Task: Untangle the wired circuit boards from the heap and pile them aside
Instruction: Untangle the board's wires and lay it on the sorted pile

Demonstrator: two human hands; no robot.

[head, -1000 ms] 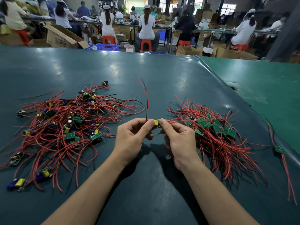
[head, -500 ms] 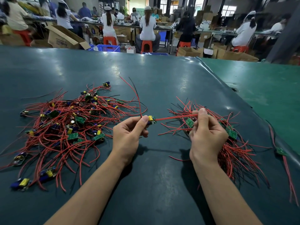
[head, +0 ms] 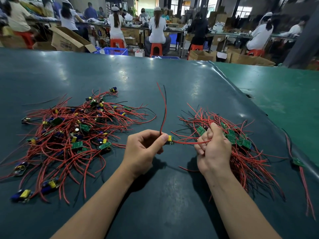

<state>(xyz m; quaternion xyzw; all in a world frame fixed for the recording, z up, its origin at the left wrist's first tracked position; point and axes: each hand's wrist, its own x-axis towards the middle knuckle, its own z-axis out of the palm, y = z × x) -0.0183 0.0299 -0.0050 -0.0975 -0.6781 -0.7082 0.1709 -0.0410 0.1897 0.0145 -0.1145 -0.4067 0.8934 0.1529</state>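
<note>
2 hands mid-table | left hand (head: 141,149) pinches board (head: 170,140) | right hand (head: 213,149) grips its red wires (head: 185,141)

Sorted pile (head: 241,152) partly behind right hand (head: 213,150)

faint print on cardboard box (head: 66,42), too blurred to read, no other text

Your left hand (head: 144,149) and your right hand (head: 213,149) are both bare, with no gloves, rings or watch. Your forearms are uncovered too, no sleeve is visible on them. Your nails are short and without polish.
</note>
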